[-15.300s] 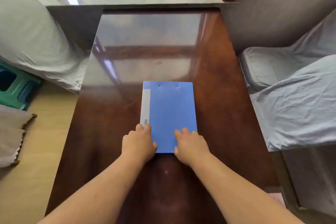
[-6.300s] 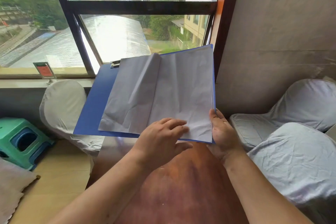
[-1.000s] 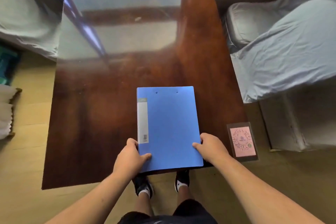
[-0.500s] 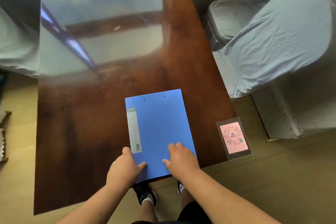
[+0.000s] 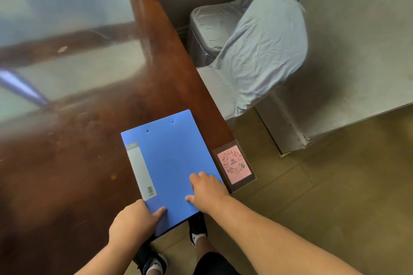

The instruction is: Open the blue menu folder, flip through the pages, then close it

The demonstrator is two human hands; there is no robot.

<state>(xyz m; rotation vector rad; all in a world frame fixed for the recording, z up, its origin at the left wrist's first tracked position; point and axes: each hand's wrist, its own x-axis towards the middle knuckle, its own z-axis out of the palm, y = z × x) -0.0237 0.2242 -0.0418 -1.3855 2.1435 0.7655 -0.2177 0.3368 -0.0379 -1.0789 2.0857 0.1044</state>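
The blue menu folder [image 5: 169,163] lies closed and flat on the dark wooden table [image 5: 67,163], near its front right corner, with a white label strip along its left side. Its near edge hangs a little over the table's front edge. My left hand [image 5: 131,225] grips the folder's near left corner, thumb on top. My right hand [image 5: 206,190] rests on the cover near the lower right, fingers spread and pressing down.
A pink QR-code card in a clear holder [image 5: 234,166] sits at the table's right corner, just right of the folder. Chairs in grey covers [image 5: 257,51] stand to the right. My shoes [image 5: 197,230] show on the floor below the table edge.
The view has swung to the right. My right hand moved from the folder's right edge onto its cover, and the folder has turned slightly, top tilting left. My left hand stays on the near left corner.
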